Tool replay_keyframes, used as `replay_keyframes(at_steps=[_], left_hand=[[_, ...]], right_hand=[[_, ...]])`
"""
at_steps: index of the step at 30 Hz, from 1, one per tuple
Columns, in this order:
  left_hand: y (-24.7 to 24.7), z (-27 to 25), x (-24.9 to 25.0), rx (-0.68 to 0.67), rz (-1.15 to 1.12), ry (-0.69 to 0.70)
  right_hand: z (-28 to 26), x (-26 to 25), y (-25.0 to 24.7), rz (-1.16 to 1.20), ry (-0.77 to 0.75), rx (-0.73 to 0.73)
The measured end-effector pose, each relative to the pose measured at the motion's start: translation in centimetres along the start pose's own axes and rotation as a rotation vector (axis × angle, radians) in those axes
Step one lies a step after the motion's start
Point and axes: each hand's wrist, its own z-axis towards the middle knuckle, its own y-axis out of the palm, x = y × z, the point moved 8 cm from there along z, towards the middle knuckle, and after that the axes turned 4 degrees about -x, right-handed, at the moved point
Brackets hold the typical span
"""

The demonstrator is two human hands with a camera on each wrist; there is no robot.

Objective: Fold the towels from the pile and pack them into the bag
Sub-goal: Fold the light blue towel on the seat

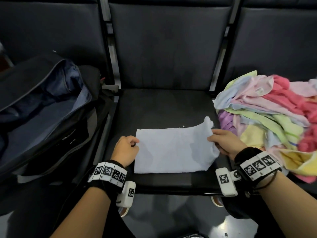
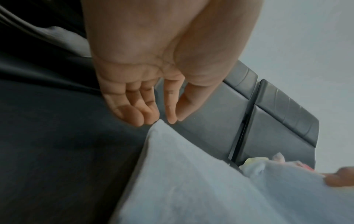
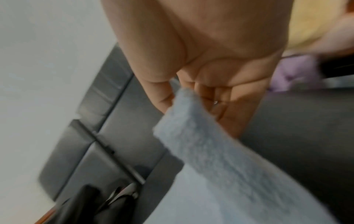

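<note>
Pale blue towel (image 1: 171,150) is lying flat on the middle seat (image 1: 154,107), already folded to a rectangle, set between bag and pile so both stay in reach.

Right hand (image 1: 224,143) is pinching the towel's right edge, thumb against fingers, and lifting that end off the seat; the far right corner is standing up. Reads as the start of the next fold, right end over to the left.

Left hand (image 1: 125,150) is sitting at the towel's left edge. Wrist view shows its grip loose: fingertips (image 2: 147,116) just touching the corner, thumb and index near each other, no cloth between them. Likely just steadying that end so the towel isn't sliding.

Bag (image 1: 42,107) is on the left seat, top flap thrown back, mouth open toward the work area. Only dark lining visible; can't tell whether any towels are inside.

Pile (image 1: 267,110) on the right seat: pink, yellow, green, purple, blue towels, unfolded and tangled. Judging by that, most of the job is still ahead.
</note>
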Motion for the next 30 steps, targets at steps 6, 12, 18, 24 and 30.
replay_keyframes(at_steps=[6, 12, 18, 24, 30], left_hand=[[1.3, -1.1, 0.7, -0.130, -0.576, -0.138], [2.6, -1.9, -0.2, -0.234, -0.727, -0.280], [3.2, -1.5, 0.6, -0.175, -0.504, -0.142], [2.1, -1.8, 1.7, -0.066, -0.299, 0.028], [0.5, -1.5, -0.1, -0.053, -0.260, 0.019]], right_hand=[[-1.8, -5.9, 11.3, -0.034, -0.155, -0.193], [-2.4, -3.2, 20.2, -0.127, -0.091, -0.455], [-2.1, -2.2, 15.0, -0.403, -0.300, -0.285], [-3.0, -1.6, 14.1, -0.552, -0.449, -0.304], [-4.2, -0.8, 16.3, -0.787, -0.584, -0.412]])
